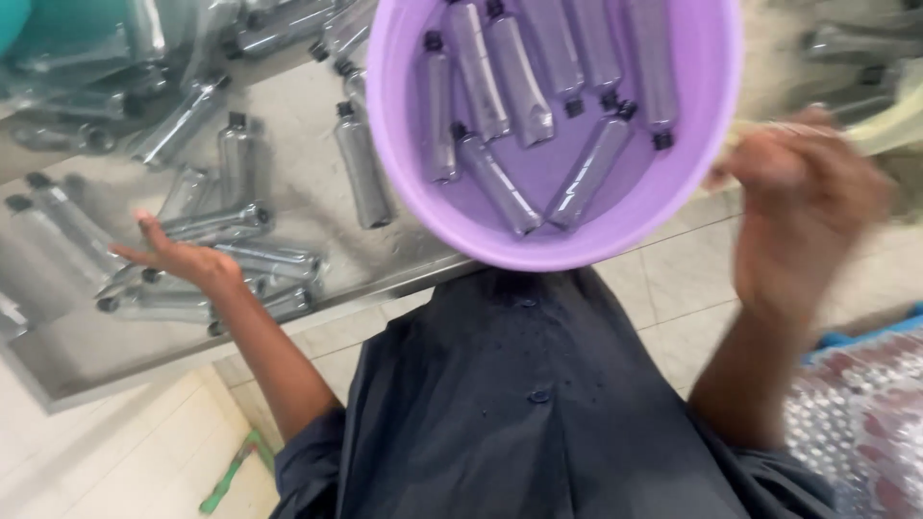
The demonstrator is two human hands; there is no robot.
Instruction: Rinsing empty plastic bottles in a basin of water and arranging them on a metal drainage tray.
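Note:
A purple plastic basin point(716, 86) sits right in front of my chest and holds several silver tubes with black caps point(519, 86). More of the same tubes point(361, 168) lie scattered on a steel table point(96, 346) to the left. My left hand point(178, 255) is stretched out flat, fingers apart, over a cluster of these tubes near the table's front edge. My right hand point(798, 202) is raised to the right of the basin and is blurred. Its fingers are curled near a pale yellowish strip point(894, 125); whether it grips the strip is unclear.
Bubble wrap point(856, 423) with a blue edge lies at the lower right. A green object point(231, 471) rests on the tiled floor below the table. A clear bag of tubes point(106, 86) and something teal point(58, 19) are at the top left.

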